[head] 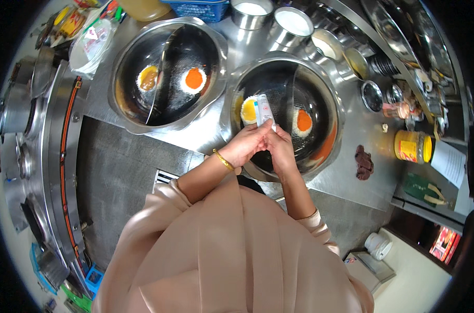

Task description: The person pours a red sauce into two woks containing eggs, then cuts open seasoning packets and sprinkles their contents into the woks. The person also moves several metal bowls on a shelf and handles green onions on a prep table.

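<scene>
Both my hands meet over the right divided steel pot, pinching a white printed packet. My left hand, with a gold bangle at the wrist, grips its lower end from the left. The fingers of my right hand close on the same end from the right. Beneath the packet, the pot's left half holds a yellow paste on white granules, partly hidden. In the right half lies a mound of orange powder on white granules. A second divided steel pot stands to the left with similar mounds in its halves.
Steel canisters of white contents line the counter's back. A blue basket and a plastic-wrapped container stand farther left. On the right are a crumpled brown cloth, a yellow-lidded jar and printed paper.
</scene>
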{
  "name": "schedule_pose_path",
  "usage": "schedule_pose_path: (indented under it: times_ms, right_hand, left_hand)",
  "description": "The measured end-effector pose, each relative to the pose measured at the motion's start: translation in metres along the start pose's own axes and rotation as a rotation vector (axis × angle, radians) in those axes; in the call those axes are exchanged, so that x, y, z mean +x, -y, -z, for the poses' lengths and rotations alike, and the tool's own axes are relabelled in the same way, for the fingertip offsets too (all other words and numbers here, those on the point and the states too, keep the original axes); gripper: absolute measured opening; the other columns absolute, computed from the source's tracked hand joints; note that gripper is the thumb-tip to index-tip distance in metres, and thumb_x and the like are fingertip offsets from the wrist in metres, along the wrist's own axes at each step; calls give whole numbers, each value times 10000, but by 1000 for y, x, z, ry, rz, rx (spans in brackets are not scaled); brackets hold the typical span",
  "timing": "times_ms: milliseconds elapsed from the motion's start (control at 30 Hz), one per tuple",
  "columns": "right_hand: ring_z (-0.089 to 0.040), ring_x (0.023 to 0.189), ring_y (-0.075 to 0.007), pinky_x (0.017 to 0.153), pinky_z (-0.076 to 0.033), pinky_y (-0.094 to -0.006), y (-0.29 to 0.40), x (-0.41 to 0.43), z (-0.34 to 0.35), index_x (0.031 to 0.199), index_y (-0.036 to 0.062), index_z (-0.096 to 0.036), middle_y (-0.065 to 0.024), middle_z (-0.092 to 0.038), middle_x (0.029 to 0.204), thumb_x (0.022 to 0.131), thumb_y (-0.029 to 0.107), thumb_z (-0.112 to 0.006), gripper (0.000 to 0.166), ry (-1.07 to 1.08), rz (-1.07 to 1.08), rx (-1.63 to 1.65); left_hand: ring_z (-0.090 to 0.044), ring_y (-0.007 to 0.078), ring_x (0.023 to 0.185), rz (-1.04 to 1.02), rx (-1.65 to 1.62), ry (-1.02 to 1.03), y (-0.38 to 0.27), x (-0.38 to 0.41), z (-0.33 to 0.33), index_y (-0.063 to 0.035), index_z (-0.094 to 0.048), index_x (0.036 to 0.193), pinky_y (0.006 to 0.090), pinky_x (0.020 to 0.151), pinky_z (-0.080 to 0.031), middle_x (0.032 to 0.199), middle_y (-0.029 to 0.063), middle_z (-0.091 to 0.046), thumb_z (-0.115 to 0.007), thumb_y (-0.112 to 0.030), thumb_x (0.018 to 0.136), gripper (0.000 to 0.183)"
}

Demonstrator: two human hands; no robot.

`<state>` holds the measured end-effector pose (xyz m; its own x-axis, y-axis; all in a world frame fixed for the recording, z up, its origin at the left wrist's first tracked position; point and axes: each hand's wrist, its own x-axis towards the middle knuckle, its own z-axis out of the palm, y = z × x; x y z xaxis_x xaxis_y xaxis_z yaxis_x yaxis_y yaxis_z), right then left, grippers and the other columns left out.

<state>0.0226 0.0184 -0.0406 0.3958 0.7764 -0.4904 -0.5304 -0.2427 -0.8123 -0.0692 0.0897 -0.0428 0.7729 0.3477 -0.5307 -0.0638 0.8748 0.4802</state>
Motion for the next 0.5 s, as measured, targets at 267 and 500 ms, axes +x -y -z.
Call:
schedule_pose_path:
  times_ms: [267, 500]
  right_hand:
    - [-424, 489, -45, 440, -300, -189, -8, 5, -4, 820, 75, -594, 35, -505, 590, 934, 206, -508, 195, -77, -54, -12]
    - [-345, 453, -39, 406, -226, -197, -13, 7, -8, 819, 87, -562, 51, -432, 569, 900, 187, -521, 135, -141, -106, -82]
  left_hand:
    - [-430, 69, 534, 47, 67, -46, 3, 10, 7, -41, -584, 1107, 226, 530, -386, 643, -35, -492, -393, -353, 984, 386]
    - [-431, 109, 447, 26, -23, -141, 11, 23, 12, -47, -643, 1013, 252, 405, -358, 644, 31, -549, -424, -305, 971, 340]
